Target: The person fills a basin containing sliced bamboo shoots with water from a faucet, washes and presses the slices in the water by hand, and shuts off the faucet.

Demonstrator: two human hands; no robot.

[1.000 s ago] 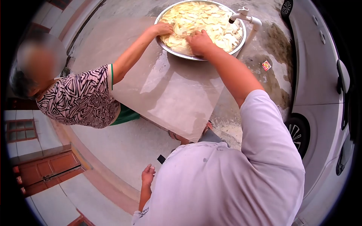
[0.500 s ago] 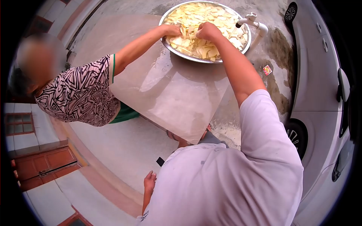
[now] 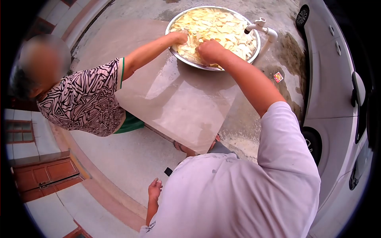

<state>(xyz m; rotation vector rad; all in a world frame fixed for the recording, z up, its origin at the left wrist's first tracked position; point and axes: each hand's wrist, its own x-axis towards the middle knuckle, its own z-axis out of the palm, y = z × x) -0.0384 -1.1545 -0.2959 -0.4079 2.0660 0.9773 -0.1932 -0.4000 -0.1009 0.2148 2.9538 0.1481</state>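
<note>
A wide metal basin (image 3: 180, 58) stands on the table, filled with pale yellow slices (image 3: 222, 23) that look like potato. Over its near side, my right hand (image 3: 211, 51) reaches down among the slices. Its fingers are bent and closed; what they hold, if anything, is hidden under the hand. My left hand (image 3: 155, 189) hangs low beside my body, away from the table, its fingers loosely curled, apart and holding nothing. Another person's hand (image 3: 181, 37) dips into the slices at the basin's left side, fingertips hidden.
The table (image 3: 186, 115) has a wet, shiny top. A white pipe with a tap (image 3: 270, 36) rises at the basin's right edge. The other person (image 3: 85, 97) stands at the left. A parked car (image 3: 331, 87) lines the right, near a small colourful packet (image 3: 278, 77) on the ground.
My right hand has moved nearer to me and lower within the basin, towards the near rim. The view has shifted slightly. My left hand still hangs at my side.
</note>
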